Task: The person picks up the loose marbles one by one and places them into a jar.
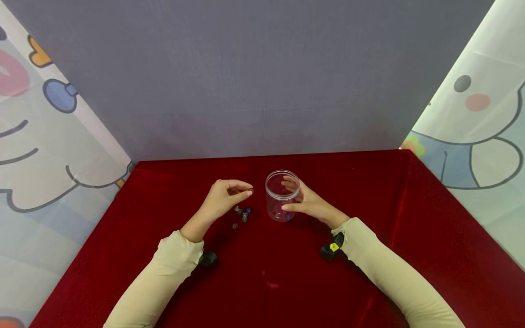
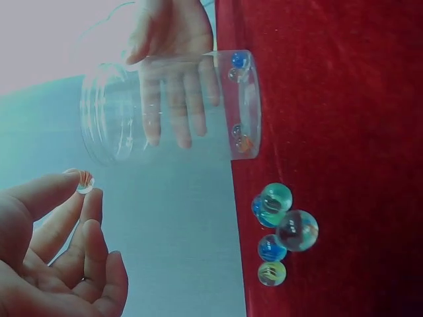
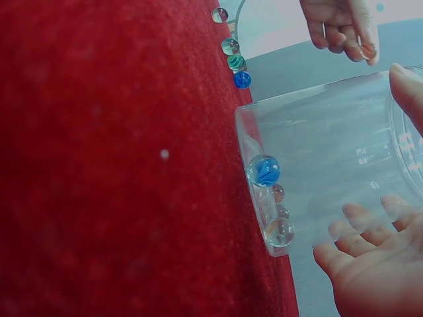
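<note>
Closest to the left wrist camera, the left hand (image 2: 56, 264) pinches a single clear marble (image 2: 84, 180) between thumb tip and forefinger tip, the other fingers loosely curled beneath it. Just past those fingertips stands the clear plastic jar (image 2: 172, 109), upright and lidless on the red cloth (image 2: 344, 99); the pinched marble is held up beside the jar's open rim, not touching it. Below the left fingers, a small cluster of loose marbles (image 2: 281, 228) lies on the cloth, near the jar's base but apart from it. The right hand (image 1: 309, 202) cups the jar from its far side, thumb on the near wall and straight fingers spread along the back wall, seen through the plastic. At the jar's bottom, under those fingers, sit a blue marble (image 3: 264, 170) and a few paler ones (image 3: 279, 228). Cream sleeves (image 1: 393, 269) cover both forearms.
</note>
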The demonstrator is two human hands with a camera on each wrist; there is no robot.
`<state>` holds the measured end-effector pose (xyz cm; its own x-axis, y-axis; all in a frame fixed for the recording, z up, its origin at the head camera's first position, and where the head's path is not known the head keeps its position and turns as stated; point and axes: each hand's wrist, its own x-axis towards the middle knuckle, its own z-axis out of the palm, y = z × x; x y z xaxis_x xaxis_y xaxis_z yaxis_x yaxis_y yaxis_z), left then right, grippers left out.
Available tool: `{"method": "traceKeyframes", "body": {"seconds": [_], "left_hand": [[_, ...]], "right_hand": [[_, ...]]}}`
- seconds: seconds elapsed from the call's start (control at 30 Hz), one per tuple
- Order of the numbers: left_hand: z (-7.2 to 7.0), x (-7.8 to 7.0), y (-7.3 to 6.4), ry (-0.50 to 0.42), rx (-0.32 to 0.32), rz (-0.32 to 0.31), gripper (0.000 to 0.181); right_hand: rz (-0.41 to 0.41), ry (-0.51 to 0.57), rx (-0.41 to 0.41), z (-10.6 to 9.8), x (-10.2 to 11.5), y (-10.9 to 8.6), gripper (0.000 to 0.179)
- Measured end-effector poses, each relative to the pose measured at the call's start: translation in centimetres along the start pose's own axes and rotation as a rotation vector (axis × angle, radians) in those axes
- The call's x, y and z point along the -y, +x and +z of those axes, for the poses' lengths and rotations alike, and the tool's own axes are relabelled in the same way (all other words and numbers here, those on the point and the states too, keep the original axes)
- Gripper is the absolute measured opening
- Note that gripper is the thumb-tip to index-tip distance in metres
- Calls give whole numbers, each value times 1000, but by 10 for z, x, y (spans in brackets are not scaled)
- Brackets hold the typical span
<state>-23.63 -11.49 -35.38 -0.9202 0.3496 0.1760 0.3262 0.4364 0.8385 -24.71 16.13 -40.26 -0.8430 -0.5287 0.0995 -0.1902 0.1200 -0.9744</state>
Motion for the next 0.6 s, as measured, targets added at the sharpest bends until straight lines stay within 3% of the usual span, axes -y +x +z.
{"method": "traceKeyframes", "body": {"seconds": [0.6], "left_hand": [[7,-17,12,-43,-27,20,23]], "right_hand": [[13,1,-2,0,1,1,89]]}}
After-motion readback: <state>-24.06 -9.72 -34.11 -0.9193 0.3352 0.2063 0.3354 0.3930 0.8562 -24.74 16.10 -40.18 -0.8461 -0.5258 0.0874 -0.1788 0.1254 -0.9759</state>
